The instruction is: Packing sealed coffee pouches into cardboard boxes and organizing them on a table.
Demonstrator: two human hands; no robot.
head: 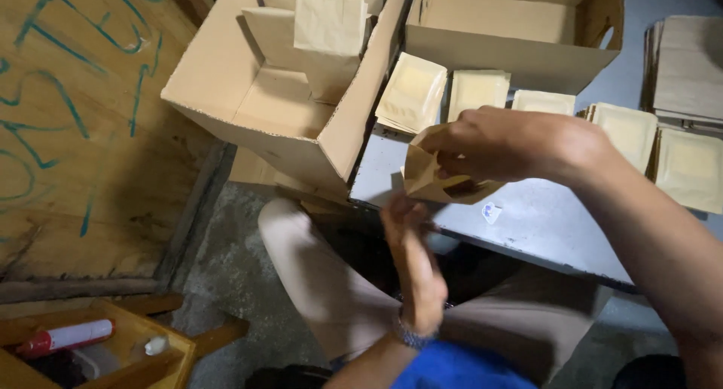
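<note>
My right hand (503, 146) grips the open top of a small brown paper bag (423, 180), fingers reaching into its mouth, just above the grey table edge (542, 231). Below the bag is my left hand (413, 257), fingertips touching its underside; a watch sits on that wrist. Several flat tan pouches (413, 94) lie in a row on the table behind the bag. An open cardboard box (286, 110) at the left holds upright brown paper bags (330, 42).
A second open cardboard box (520, 46) stands at the back. A stack of flat brown bags (689, 69) lies at the far right. A wooden board with teal markings (68, 118) leans at the left. A wooden crate (128, 344) holds a red-and-white tube (68, 338).
</note>
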